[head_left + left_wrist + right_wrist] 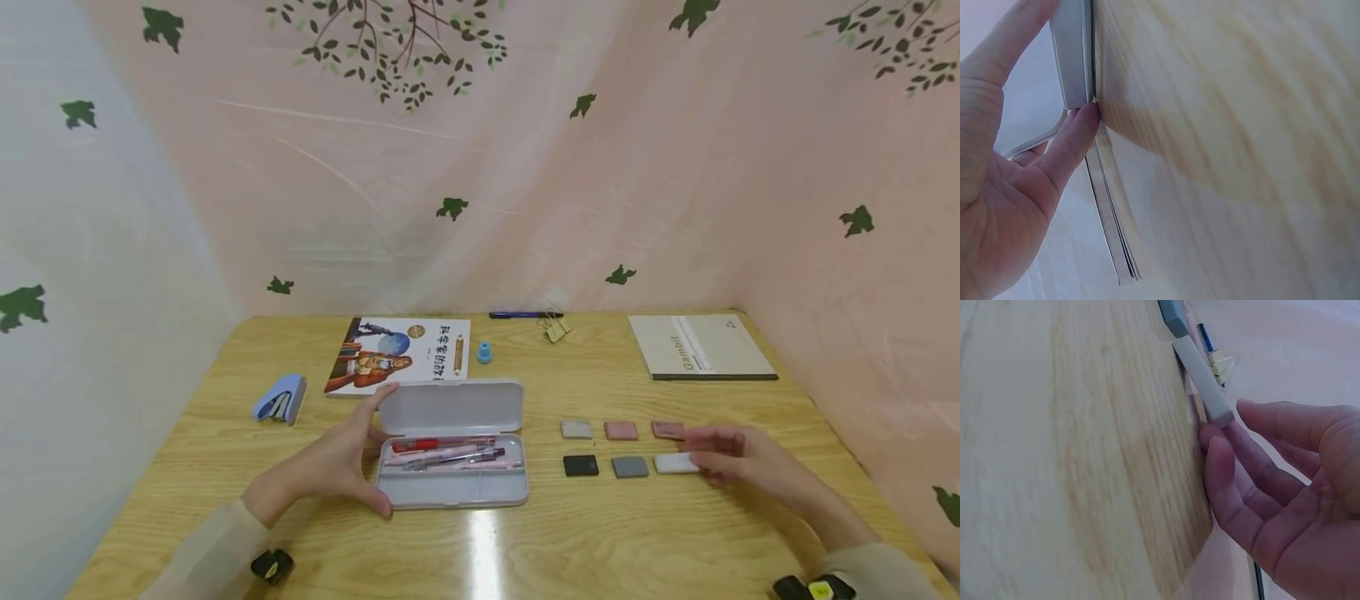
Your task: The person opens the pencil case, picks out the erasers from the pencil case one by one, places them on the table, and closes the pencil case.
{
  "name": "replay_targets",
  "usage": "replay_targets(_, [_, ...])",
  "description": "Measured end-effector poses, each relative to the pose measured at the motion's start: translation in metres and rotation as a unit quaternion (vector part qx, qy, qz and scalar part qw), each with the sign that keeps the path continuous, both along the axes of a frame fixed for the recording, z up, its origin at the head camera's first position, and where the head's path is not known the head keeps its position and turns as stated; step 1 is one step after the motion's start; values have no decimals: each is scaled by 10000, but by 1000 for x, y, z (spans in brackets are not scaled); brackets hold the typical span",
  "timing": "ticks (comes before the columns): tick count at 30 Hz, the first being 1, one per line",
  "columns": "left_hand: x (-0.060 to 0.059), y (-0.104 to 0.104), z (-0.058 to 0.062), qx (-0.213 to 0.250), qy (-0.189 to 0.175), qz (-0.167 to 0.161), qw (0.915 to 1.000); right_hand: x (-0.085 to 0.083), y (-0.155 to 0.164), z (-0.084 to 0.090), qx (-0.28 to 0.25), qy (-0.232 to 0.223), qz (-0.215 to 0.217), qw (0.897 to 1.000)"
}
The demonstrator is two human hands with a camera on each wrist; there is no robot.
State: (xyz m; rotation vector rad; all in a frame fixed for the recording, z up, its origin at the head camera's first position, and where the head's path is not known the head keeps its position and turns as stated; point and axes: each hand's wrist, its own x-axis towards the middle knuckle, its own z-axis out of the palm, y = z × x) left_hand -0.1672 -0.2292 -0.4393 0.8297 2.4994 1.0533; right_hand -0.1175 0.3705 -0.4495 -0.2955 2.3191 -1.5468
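Left hand braces the open pencil case at its left end — grip wide, thumb on the tray corner, fingers at the lid. Right hand, fingers relaxed, touches the white eraser, right of the case — five more erasers lie between. Book behind the case.

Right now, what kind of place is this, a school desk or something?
Probably a study desk: a wooden table with an open pencil case full of pens, a row of erasers, a book and a stapler, screened by leaf-printed curtains.
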Motion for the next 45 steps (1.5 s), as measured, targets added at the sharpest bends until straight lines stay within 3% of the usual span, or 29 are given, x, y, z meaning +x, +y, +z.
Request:
replay_targets(6, [0, 0, 0, -42, -20, 1, 10000, 5, -2, 9, 382, 213, -245, 9987])
replay_targets(9, [-1, 0, 0, -51, -9, 12, 10000, 3, -9, 19, 412, 369, -152, 9984])
replay_targets(15, [-1, 0, -1, -27, 71, -18, 10000, -7, -45, 41, 147, 303, -51, 9994])
replay_targets(20, [0, 0, -1, -21, 63, -15, 10000, -21, -85, 46, -156, 385, 93, 9991])
replay_targets(25, [0, 0, 0, -30, 42, 15, 10000, -34, -126, 44, -748, 125, 301, 9967])
replay_targets(33, [-1, 0, -1, -29, 95, -24, 9999, -51, -176, 26, -880, -332, 518, 9942])
replay_targets(39, [0, -1, -2, -31, 157, -57, 9999, -52, -197, 17, -1068, -716, 735, 9890])
replay_targets(45, [-1, -1, -2, -12, 90, -32, 10000, -51, -210, 12, -1178, -800, 804, 9865])
